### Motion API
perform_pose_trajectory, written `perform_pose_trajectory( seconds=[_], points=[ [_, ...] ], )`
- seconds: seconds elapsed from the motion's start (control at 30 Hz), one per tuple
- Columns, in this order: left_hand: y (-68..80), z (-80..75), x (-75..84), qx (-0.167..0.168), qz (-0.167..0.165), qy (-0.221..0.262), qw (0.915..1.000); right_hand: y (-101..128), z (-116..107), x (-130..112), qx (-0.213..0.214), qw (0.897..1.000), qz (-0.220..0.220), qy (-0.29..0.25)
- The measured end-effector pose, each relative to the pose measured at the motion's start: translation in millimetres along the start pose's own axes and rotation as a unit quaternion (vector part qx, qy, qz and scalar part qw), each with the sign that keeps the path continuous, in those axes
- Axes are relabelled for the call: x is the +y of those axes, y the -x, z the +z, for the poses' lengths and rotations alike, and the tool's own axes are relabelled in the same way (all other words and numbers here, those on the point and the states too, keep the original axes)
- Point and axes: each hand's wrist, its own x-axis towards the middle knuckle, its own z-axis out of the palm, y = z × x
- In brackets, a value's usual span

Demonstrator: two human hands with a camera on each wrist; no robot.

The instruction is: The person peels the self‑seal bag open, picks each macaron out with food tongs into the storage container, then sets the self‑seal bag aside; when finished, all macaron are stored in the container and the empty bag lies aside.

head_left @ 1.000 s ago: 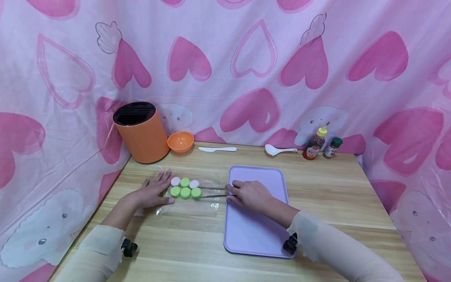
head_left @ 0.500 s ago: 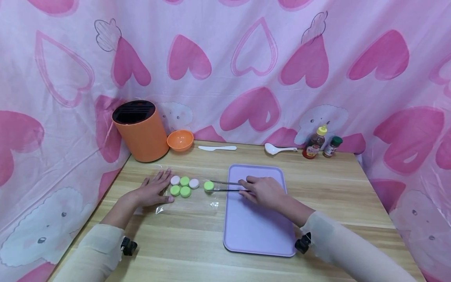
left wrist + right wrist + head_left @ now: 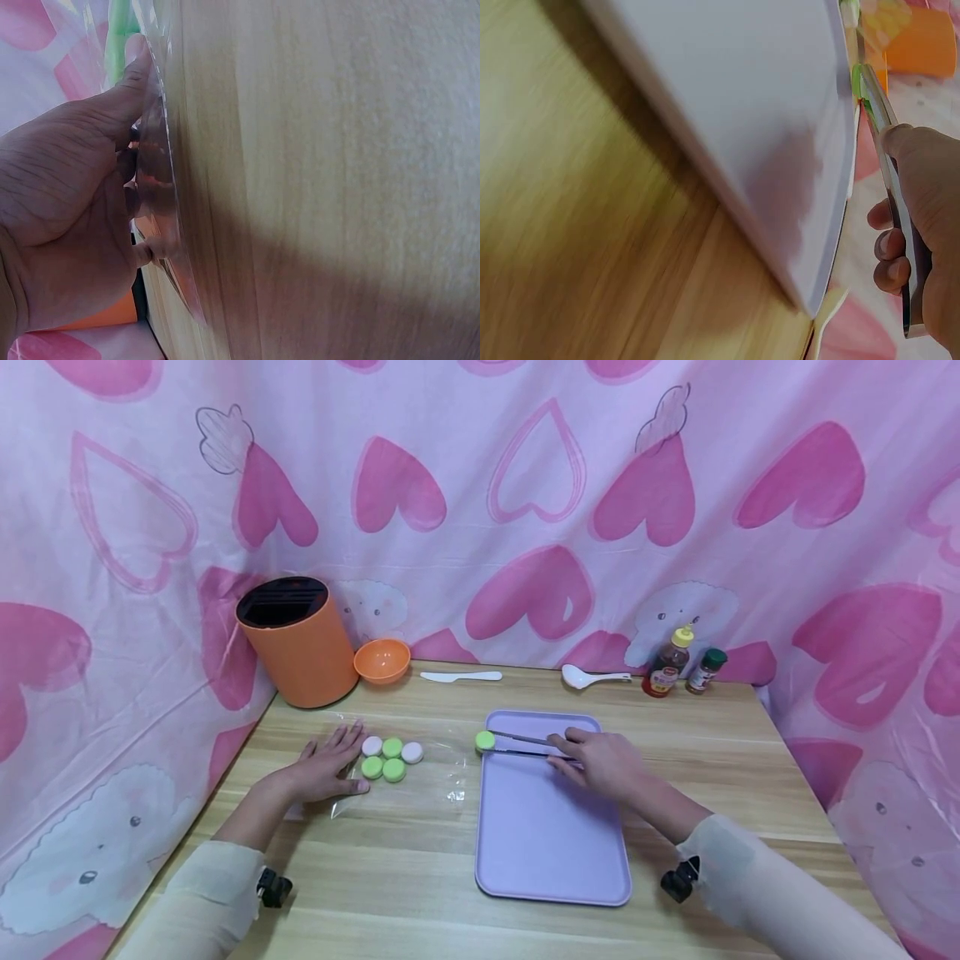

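Note:
My right hand (image 3: 603, 764) grips metal tongs (image 3: 521, 753), whose tips pinch a green macaron (image 3: 485, 741). That macaron is at the upper left edge of the purple tray (image 3: 551, 843); whether it touches the rim I cannot tell. In the right wrist view, the fingers curl round the tongs (image 3: 889, 161). My left hand (image 3: 326, 766) rests flat with spread fingers on a clear plastic wrapper (image 3: 435, 793). Beside those fingers lie several macarons on the wrapper, among them a green macaron (image 3: 393, 769) and a pale pink macaron (image 3: 412, 752).
At the back left stand an orange knife block (image 3: 300, 652) and an orange bowl (image 3: 382, 662). Along the back edge lie a white knife (image 3: 461, 676) and a white spoon (image 3: 592, 677). A sauce bottle (image 3: 666, 668) and a green-capped spice jar (image 3: 705, 672) stand at the back right.
The tongs in my right hand have lifted one green macaron from the front row and carried it right, to the tray's left edge. My left hand has stayed in place.

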Motion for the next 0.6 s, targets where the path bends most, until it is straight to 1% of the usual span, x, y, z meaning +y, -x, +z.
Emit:
perform_pose_trajectory(
  seconds=[0.1, 0.23, 0.4, 0.6],
  points=[
    [0.5, 0.1, -0.1, 0.001, 0.001, 0.001, 1.0000, 4.4, -0.8, 5.8, -0.021, 0.999, 0.026, -0.007],
    [0.3, 0.4, 0.1, 0.002, 0.003, 0.001, 1.0000, 8.7, 0.6, 11.7, -0.026, 0.999, 0.042, -0.009],
    [0.5, 0.6, 0.4, 0.000, 0.000, 0.002, 1.0000, 11.6, 4.4, 16.6, -0.026, 0.998, 0.051, -0.006],
    [1.4, -2.4, 2.5, -0.005, -0.004, 0.006, 1.0000, 12.7, 6.8, 19.3, -0.029, 0.998, 0.051, -0.008]
  ],
)
